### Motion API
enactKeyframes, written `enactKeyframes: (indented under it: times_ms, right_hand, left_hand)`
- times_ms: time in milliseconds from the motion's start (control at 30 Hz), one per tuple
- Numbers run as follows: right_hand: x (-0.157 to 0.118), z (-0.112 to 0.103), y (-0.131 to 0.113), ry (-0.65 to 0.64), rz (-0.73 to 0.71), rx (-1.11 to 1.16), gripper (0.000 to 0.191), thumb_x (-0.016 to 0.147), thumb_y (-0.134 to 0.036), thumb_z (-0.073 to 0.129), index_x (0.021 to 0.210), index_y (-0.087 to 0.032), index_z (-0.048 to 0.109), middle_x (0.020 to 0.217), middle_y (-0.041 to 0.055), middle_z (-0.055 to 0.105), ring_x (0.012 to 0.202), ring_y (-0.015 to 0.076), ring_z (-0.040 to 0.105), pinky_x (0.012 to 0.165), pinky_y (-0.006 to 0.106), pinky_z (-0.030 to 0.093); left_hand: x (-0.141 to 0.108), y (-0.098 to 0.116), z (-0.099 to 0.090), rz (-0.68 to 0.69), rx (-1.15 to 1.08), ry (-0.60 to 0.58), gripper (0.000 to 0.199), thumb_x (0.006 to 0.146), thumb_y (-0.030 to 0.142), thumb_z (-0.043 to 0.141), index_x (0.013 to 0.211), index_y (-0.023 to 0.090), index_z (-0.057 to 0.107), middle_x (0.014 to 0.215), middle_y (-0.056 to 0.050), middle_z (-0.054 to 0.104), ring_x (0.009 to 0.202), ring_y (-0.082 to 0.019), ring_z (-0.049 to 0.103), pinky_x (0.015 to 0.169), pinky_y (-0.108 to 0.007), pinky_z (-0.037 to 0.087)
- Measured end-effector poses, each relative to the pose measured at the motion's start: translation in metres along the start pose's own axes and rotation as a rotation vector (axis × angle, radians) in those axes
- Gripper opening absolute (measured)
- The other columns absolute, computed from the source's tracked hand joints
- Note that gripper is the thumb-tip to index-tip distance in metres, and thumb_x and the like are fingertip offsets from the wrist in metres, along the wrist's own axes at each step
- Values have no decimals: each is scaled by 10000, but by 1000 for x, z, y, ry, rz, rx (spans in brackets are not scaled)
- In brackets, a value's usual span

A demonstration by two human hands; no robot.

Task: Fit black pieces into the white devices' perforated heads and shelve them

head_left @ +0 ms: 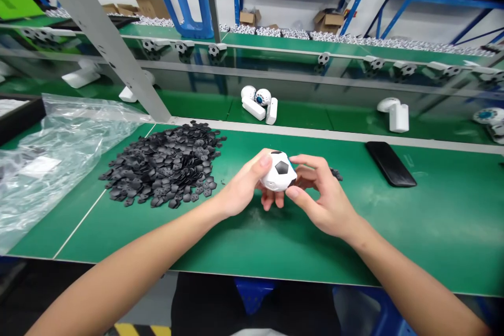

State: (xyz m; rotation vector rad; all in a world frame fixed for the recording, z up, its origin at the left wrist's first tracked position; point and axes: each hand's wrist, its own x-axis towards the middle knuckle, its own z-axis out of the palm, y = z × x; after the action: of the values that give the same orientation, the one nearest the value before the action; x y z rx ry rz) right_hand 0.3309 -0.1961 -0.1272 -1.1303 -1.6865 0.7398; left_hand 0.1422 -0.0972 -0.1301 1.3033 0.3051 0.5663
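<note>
While our left hand (241,187) cups a white ball (277,178) with black pentagon patches, its thumb on top and fingers beneath, our right hand (325,197) closes narrowly on the ball's other side. We hold the ball at 12 o'clock, over a green workbench (252,236). A few black pieces (336,174) lie at 1 o'clock, just beyond our right hand. A black smartphone (389,164) lies at 2 o'clock, a heap of black pentagon patches (163,165) at 10, and a clear plastic bag (51,168) at 9. Farther off, white ball parts (258,104) sit on a green shelf (279,113) at 12.
</note>
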Motion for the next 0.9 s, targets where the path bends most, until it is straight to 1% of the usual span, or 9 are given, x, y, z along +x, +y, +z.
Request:
enactKeyframes:
  times_ms: [167,233,333,400,433,533,733,833,900]
  right_hand:
    - [-1,0,2,-14,-39,16,516,1016,-270,699,1435,-341,407,1126,34,750,897,202,737,765,362,579]
    - [-1,0,2,-7,-28,29,509,1013,-290,704,1427,-340,411,1175,46,734,941,213,735,775,367,581]
    - [-1,0,4,33,29,57,498,1005,-385,714,1409,-341,427,1288,66,680,1035,229,717,799,364,586]
    - [0,0,5,54,69,68,496,992,-446,722,1385,-342,439,1304,65,665,1055,229,705,782,341,581]
    - [0,0,6,58,82,71,495,989,-464,723,1376,-343,441,1289,60,668,1047,226,703,767,329,577]
    - [1,0,7,52,86,76,481,994,-471,715,1372,-351,442,1248,47,670,1031,214,693,758,312,571]
    - [0,-2,8,9,-3,93,519,1012,-454,698,1442,-383,417,1299,45,618,1090,207,657,820,321,573]
    - [0,-2,7,2,-2,91,483,1039,-453,652,1452,-381,413,1254,46,627,1068,213,656,821,339,584]
    - [0,-1,5,0,26,98,453,1063,-459,604,1466,-373,416,1237,53,637,1045,219,667,803,351,597]
  left_hand:
    - [-4,1,1,90,106,44,568,1040,671,426,1349,204,520,898,-51,698,639,-154,660,515,-236,484]
    - [-6,2,1,121,182,64,569,1041,655,443,1380,205,526,938,-52,689,681,-150,643,574,-253,487]
    - [-8,1,2,178,336,69,565,1030,629,504,1433,234,521,1156,-80,673,949,-212,657,795,-325,531]
    - [-9,-1,3,195,416,52,566,1033,595,534,1489,264,482,1305,-88,629,1124,-256,625,951,-384,513]
    - [-10,-2,3,191,435,37,569,1041,580,532,1515,274,455,1347,-90,611,1171,-270,611,995,-407,500]
    - [-10,-4,2,192,451,7,576,1057,566,509,1545,277,411,1377,-101,595,1181,-277,610,1018,-431,499]
    - [-11,-3,0,288,472,-22,605,1047,551,537,1564,280,378,1349,-107,610,1149,-278,624,965,-416,530]
    - [-12,-1,1,253,460,-7,585,1053,557,513,1553,277,392,1344,-109,609,1133,-274,622,951,-401,526]
    - [-11,-1,3,204,413,27,575,1056,574,492,1539,272,413,1316,-107,608,1058,-243,625,881,-355,533]
